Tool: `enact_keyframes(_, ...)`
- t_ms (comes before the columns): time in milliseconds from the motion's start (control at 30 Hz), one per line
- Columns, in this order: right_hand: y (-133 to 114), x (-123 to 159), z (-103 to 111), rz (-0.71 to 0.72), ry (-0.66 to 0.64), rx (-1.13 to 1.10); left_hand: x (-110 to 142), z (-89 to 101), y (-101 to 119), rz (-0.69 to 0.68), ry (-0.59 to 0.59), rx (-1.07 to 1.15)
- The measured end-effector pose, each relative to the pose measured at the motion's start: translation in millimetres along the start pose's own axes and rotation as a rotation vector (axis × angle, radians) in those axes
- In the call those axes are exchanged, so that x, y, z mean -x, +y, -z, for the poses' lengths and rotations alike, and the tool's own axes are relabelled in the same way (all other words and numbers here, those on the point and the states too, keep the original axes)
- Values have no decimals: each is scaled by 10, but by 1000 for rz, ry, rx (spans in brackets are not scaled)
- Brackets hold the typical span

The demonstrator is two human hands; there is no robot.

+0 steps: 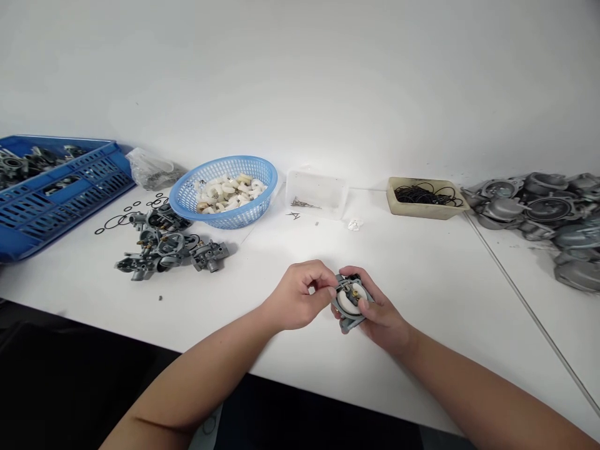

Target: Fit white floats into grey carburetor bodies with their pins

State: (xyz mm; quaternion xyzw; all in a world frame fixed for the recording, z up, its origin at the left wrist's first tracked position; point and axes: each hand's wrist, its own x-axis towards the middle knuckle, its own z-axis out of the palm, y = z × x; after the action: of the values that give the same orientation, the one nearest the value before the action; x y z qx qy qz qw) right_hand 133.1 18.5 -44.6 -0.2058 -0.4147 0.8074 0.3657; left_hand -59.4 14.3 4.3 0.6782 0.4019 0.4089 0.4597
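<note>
My right hand grips a grey metal carburetor body with a white float set in it, just above the white table. My left hand is curled beside it, thumb and forefinger pinched at the part's left edge. What the pinch holds, if anything, is too small to see.
A pile of grey carburetor bodies and loose black O-rings lie at left by a blue crate. Behind stand a blue basket of white floats, a clear box of pins, a beige tray of black rings, and grey metal bowls at right.
</note>
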Motion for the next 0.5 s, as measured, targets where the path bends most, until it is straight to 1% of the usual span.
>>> enact_keyframes(100, -3, 3, 7, -11, -7, 1, -1, 30, -20, 4, -28, 43)
enact_keyframes(233, -14, 1, -2, -7, -13, 7, -22, 62, -47, -64, -80, 112)
enact_keyframes(333, -29, -1, -18, -10, -11, 19, -41, 71, -59, -76, -92, 162)
enact_keyframes(433, -35, 0, -26, -17, 1, 32, -45, 79, -59, -92, -85, 116)
enact_keyframes(500, -31, 2, -25, -20, 10, 35, -39, 90, -55, -147, -86, 23)
